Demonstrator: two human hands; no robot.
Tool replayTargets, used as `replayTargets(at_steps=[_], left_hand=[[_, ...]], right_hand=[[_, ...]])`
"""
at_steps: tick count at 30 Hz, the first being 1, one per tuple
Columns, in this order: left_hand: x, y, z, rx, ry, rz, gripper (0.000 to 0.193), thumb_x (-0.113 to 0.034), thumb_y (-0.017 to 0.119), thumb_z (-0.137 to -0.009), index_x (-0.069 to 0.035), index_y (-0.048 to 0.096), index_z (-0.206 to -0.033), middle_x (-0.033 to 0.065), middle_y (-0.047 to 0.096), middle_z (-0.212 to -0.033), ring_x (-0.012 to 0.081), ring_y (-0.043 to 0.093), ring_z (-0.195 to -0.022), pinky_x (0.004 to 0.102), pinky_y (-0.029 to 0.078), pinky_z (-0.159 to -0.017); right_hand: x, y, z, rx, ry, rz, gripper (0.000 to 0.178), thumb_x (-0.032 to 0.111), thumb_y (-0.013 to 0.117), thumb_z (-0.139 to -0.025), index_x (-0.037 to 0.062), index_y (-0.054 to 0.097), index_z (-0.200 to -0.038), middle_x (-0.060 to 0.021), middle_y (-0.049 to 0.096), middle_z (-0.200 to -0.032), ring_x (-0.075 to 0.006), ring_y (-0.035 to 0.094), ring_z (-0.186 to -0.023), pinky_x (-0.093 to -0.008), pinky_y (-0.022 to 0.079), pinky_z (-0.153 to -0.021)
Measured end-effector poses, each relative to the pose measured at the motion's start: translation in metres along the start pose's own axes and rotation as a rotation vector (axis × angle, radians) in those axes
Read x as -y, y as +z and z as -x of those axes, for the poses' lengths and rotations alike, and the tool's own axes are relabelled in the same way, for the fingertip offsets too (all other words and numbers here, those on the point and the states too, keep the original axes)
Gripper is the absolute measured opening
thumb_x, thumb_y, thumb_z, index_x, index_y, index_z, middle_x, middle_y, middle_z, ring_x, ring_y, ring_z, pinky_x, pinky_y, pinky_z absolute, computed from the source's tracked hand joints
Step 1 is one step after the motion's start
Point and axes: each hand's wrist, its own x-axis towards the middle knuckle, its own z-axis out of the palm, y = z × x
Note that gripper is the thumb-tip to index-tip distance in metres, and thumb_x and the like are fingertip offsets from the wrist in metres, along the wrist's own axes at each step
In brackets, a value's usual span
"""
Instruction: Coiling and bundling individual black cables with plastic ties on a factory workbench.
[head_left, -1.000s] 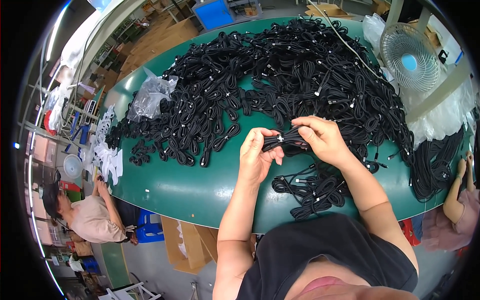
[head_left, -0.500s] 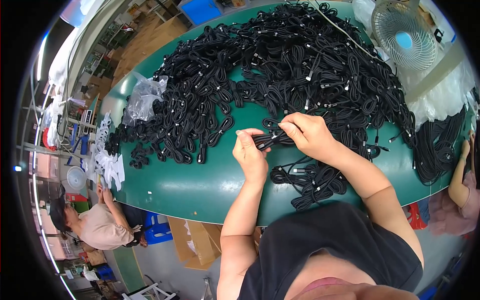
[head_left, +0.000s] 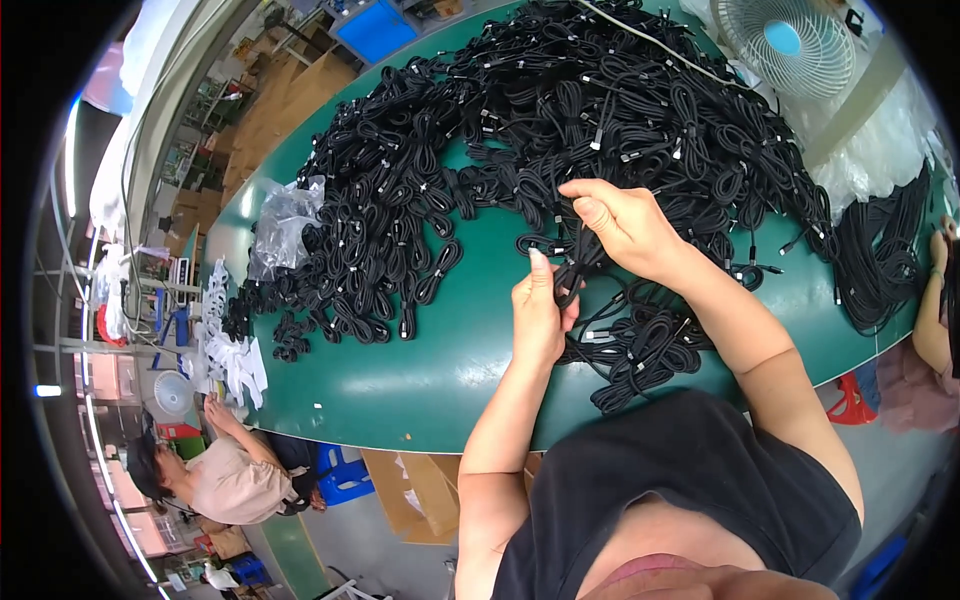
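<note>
My left hand (head_left: 540,315) and my right hand (head_left: 620,225) both grip one black cable (head_left: 568,268) above the green table (head_left: 440,370). The left hand pinches its lower end, the right hand holds the upper loops. A loose pile of black cables (head_left: 640,345) lies just under my hands near the table's front edge. A very large heap of coiled black cables (head_left: 560,130) covers the table behind and to the left.
A clear plastic bag (head_left: 285,225) lies at the left end of the heap, with white ties (head_left: 225,350) beyond it. A person (head_left: 225,475) sits at the lower left. A fan (head_left: 780,40) stands at the top right. Another person's arm (head_left: 935,310) shows at the right edge.
Both hands have drawn apart a little, the right hand lifting toward the heap and the left dropping lower, so the cable between them now runs longer.
</note>
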Motion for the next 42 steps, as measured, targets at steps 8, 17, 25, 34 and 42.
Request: replayTargets(at_steps=[8,17,25,34,42], left_hand=[[-0.003,-0.003,0.0,0.033,-0.013,0.195,0.051,-0.044,0.037,-0.092,0.003,0.052,-0.082,0.0083,0.049,-0.05,0.013,0.039,-0.033,0.0205,0.025,-0.029],[-0.001,0.007,0.002,-0.098,0.0,0.253,0.04,-0.04,0.041,-0.092,-0.002,0.052,-0.086,0.0084,0.055,-0.058,0.0113,0.044,-0.037,0.0194,0.03,-0.031],[-0.007,-0.009,-0.002,0.036,0.107,0.437,0.027,-0.023,0.051,-0.089,0.001,0.054,-0.101,0.0163,0.059,-0.075,0.0183,0.053,-0.05,0.0251,0.04,-0.041],[-0.002,-0.011,-0.001,0.171,0.11,0.543,0.027,-0.015,0.051,-0.084,0.001,0.049,-0.107,0.0169,0.056,-0.084,0.0192,0.051,-0.055,0.0259,0.04,-0.043],[-0.007,-0.007,0.002,0.22,0.114,0.529,0.03,-0.02,0.048,-0.087,0.002,0.045,-0.108,0.017,0.053,-0.084,0.0134,0.045,-0.049,0.0203,0.035,-0.038]], right_hand=[[-0.008,0.009,0.001,0.004,0.224,-0.2,0.035,0.026,0.04,-0.094,-0.0015,0.058,-0.105,-0.0081,0.065,-0.081,-0.0154,0.06,-0.069,-0.0285,0.048,-0.067],[-0.012,0.018,0.006,-0.017,-0.029,0.044,0.022,0.018,0.048,-0.086,0.0015,0.062,-0.091,-0.0126,0.063,-0.082,-0.0259,0.062,-0.073,-0.0344,0.048,-0.063],[-0.005,0.002,-0.002,-0.061,-0.111,-0.059,0.018,0.01,0.054,-0.086,0.0001,0.063,-0.098,-0.0075,0.059,-0.086,-0.0143,0.057,-0.082,-0.0264,0.046,-0.07],[-0.014,0.014,0.002,0.229,0.254,-0.85,0.026,0.006,0.046,-0.089,0.0,0.055,-0.113,-0.0086,0.057,-0.11,-0.0162,0.052,-0.104,-0.0297,0.04,-0.091],[-0.013,0.013,-0.001,0.21,0.306,-1.007,0.03,0.005,0.049,-0.088,0.0007,0.052,-0.117,-0.0118,0.056,-0.111,-0.0172,0.051,-0.105,-0.0304,0.042,-0.091]])
